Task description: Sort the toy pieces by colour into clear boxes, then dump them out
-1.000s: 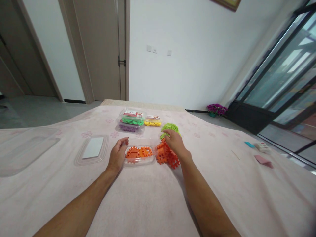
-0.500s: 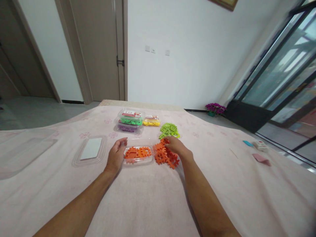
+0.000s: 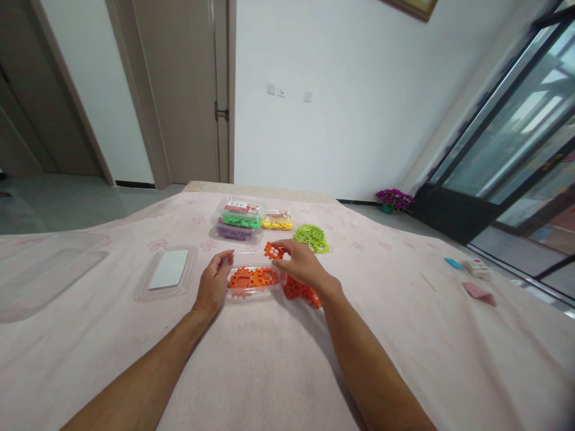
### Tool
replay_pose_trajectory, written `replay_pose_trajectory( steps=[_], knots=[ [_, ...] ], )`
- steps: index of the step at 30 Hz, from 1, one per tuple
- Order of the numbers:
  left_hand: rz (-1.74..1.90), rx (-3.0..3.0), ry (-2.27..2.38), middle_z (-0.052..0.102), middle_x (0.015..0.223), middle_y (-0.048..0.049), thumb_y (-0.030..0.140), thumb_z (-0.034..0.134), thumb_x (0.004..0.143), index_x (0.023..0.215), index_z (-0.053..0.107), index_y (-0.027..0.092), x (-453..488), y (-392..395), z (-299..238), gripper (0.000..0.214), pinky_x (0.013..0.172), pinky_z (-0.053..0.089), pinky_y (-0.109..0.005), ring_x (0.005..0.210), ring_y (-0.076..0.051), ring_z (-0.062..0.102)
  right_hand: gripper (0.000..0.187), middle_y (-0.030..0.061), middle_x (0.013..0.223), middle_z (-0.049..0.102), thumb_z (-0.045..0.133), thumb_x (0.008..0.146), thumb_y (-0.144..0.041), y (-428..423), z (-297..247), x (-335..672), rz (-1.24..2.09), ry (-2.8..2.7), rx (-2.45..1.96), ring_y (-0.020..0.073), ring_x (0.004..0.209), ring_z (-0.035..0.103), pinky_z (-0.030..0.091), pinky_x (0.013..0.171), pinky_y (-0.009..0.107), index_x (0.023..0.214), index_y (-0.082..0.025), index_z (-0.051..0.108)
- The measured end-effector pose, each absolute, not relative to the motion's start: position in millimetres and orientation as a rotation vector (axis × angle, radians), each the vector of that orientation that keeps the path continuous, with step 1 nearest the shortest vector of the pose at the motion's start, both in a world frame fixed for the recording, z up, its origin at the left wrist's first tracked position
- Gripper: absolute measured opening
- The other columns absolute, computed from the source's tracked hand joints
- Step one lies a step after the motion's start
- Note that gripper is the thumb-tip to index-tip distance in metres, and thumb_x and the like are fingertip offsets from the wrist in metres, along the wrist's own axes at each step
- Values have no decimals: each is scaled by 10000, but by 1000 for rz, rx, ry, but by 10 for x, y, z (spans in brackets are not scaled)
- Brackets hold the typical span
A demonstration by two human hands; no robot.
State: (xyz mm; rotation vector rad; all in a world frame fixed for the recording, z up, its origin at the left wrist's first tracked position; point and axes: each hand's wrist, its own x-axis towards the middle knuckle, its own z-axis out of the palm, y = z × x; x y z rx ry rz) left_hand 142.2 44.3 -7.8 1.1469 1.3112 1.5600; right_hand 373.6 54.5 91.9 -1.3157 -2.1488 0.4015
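Observation:
My left hand grips the left side of a clear plastic box that stands on the table. Flat orange toothed building pieces lie inside it. Between the thumb and fingers of my right hand is an orange building piece with square holes, held above the box's right part. A pile of more orange pieces rests on the cloth just right of the box, partly hidden by my right hand.
Behind my right hand lies a heap of light green pieces. Closed boxes of green, purple and yellow pieces stand farther back. At left are a clear lid with a white card and a larger clear container.
My right hand has picked an orange piece from the pile and carried it up and left over the box. My left hand stays on the box.

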Motion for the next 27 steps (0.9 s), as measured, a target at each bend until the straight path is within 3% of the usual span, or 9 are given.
replay_pose_trajectory(
  steps=[8, 14, 18, 22, 27],
  knots=[
    [1580, 1130, 1303, 699, 1087, -78, 382, 535, 822, 1135, 660, 185, 1436, 418, -27, 390, 1008, 435, -390, 1087, -237, 622, 497, 112, 1386, 586, 755, 795, -235, 437, 708, 3381, 505, -2230, -1052, 225, 1218, 584, 465, 1026, 391, 1277, -215, 637],
    [1561, 1174, 1304, 695, 1142, -85, 343, 599, 792, 1164, 646, 181, 1435, 418, -26, 409, 1035, 412, -392, 1105, -236, 617, 314, 74, 1144, 719, 648, 866, -199, 623, 845, 3803, 331, -2127, -1415, 199, 1023, 666, 492, 953, 354, 1177, -205, 694],
    [1557, 1168, 1306, 700, 1119, -83, 357, 627, 781, 1163, 648, 179, 1425, 430, -46, 423, 1034, 413, -390, 1088, -236, 620, 358, 86, 1224, 699, 658, 834, -194, 693, 916, 4127, 284, -2167, -1680, 224, 1118, 640, 461, 988, 344, 1190, -190, 693],
    [1551, 1132, 1290, 697, 1127, -84, 363, 635, 773, 1164, 647, 181, 1421, 430, -53, 432, 1030, 420, -386, 1099, -237, 622, 406, 98, 1279, 671, 667, 840, -311, 675, 912, 4192, 338, -2234, -1830, 252, 1158, 619, 454, 978, 335, 1230, -197, 679],
    [1558, 1141, 1287, 698, 1143, -80, 325, 622, 768, 1157, 653, 187, 1420, 431, -65, 414, 1044, 415, -386, 1116, -233, 621, 552, 124, 1296, 650, 761, 739, -400, 619, 868, 4065, 305, -2377, -1923, 290, 1168, 599, 457, 951, 345, 1249, -208, 669]
  ],
)
